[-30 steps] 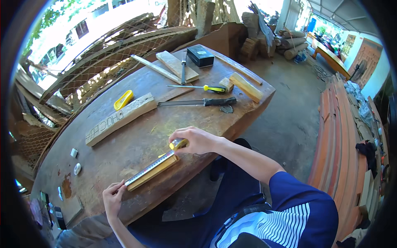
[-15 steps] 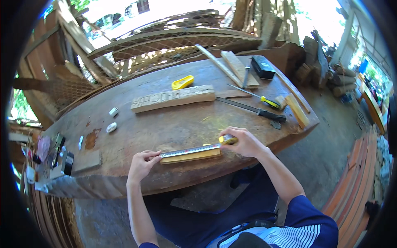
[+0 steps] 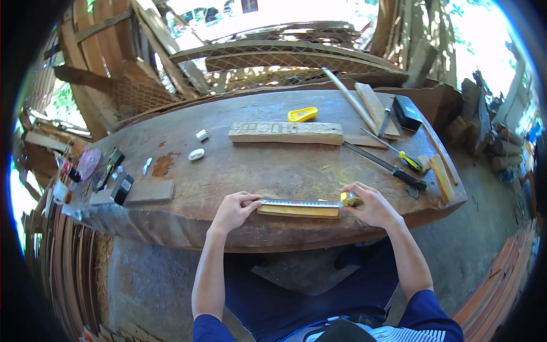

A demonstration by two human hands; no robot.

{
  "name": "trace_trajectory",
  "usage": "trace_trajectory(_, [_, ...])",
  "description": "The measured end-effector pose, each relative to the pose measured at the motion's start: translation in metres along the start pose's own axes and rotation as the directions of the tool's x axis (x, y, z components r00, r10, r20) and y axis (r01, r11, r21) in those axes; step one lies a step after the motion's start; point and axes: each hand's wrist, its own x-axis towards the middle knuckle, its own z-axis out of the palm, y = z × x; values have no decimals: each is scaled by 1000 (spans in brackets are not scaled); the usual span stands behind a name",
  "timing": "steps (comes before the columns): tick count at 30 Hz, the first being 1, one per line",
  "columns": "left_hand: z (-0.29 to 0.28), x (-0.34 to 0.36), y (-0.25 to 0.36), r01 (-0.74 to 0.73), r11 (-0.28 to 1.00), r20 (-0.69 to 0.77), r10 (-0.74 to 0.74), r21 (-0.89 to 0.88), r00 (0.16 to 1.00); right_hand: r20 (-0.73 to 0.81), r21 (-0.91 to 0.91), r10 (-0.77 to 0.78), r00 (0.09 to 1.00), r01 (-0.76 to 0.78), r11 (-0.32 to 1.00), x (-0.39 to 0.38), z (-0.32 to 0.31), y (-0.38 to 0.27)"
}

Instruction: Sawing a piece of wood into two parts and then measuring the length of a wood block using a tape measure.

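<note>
A short yellowish wooden strip [image 3: 299, 212] lies along the near edge of the workbench [image 3: 228, 174]. Stretched along its far side is the pulled-out blade of a tape measure [image 3: 350, 199]. My left hand [image 3: 235, 210] pinches the blade's free end at the strip's left end. The yellow case sits in the closed fingers of my right hand [image 3: 373, 204], just past the strip's right end. Beyond both hands lies a thick wooden block [image 3: 286, 137] with carved letters on its top.
Behind the carved block is a yellow plastic piece [image 3: 302, 114]. To the right lie a black-handled file [image 3: 393, 170], a yellow screwdriver [image 3: 407, 159], wooden pieces [image 3: 376, 108] and a black box [image 3: 407, 113]. Two white items, one a plug [image 3: 202, 135], and a flat board [image 3: 149, 192] are at left.
The whole scene has shifted right and levelled in the picture as my head turned. Both hands keep the tape along the strip, with little visible change between them.
</note>
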Motion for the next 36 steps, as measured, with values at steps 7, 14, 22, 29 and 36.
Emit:
trace_trajectory(7, [-6, -6, -1, -35, 993, -134, 50, 112, 990, -84, 163, 4, 996, 10, 987, 9, -1, -1])
trace_trajectory(14, [-4, -8, 20, 135, 990, 78, -131, -48, 988, 278, 184, 235, 931, -292, 939, 0, -21, 10])
trace_trajectory(22, [3, -11, 2, 137, 959, 57, -127, -248, 990, 271, 251, 266, 925, -335, 908, 8, -3, -2])
trace_trajectory(29, [10, -15, -5, 92, 969, 17, -91, -228, 996, 189, 298, 238, 953, -287, 910, 10, 18, 1])
trace_trajectory(36, [12, -8, -12, -27, 966, -98, 2, -256, 995, 41, 331, 172, 984, -175, 927, 3, 17, -6])
